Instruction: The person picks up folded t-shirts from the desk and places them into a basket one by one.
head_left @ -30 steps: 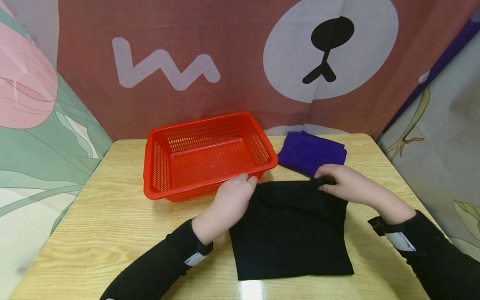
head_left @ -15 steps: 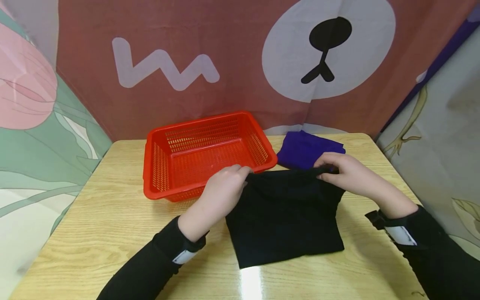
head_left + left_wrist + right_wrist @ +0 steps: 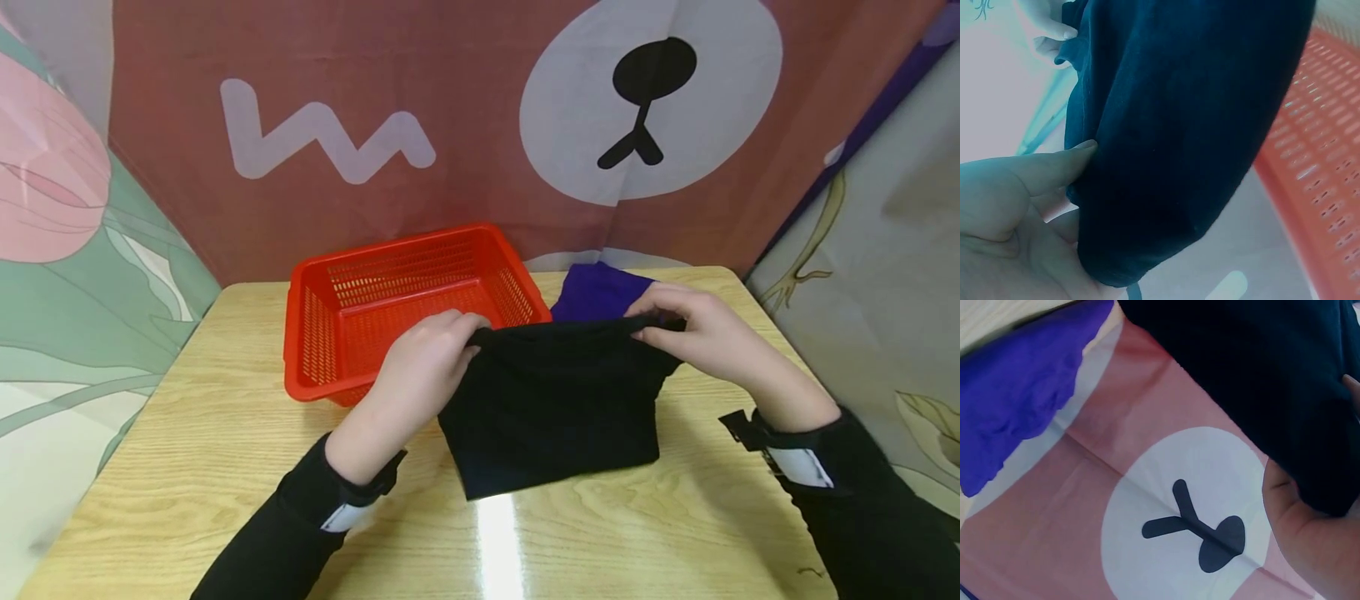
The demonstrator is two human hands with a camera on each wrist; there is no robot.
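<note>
A black cloth hangs between my two hands in the head view, its lower edge slanting above the table. My left hand pinches its upper left corner close to the basket's front right rim. At the upper right corner my right hand grips the cloth between thumb and fingers. In the left wrist view the left thumb presses on the black fabric. The right wrist view shows the right hand at the cloth's corner, its fingertips partly hidden.
A red plastic basket with slotted walls stands at the back left of the wooden table. A folded purple cloth lies right of it, partly covered by the black cloth and right hand. A printed curtain hangs behind.
Both hands have lifted the black cloth; its bottom edge has risen off the table and moved away from the front edge. The left hand has shifted left. Basket and purple cloth stay put.
</note>
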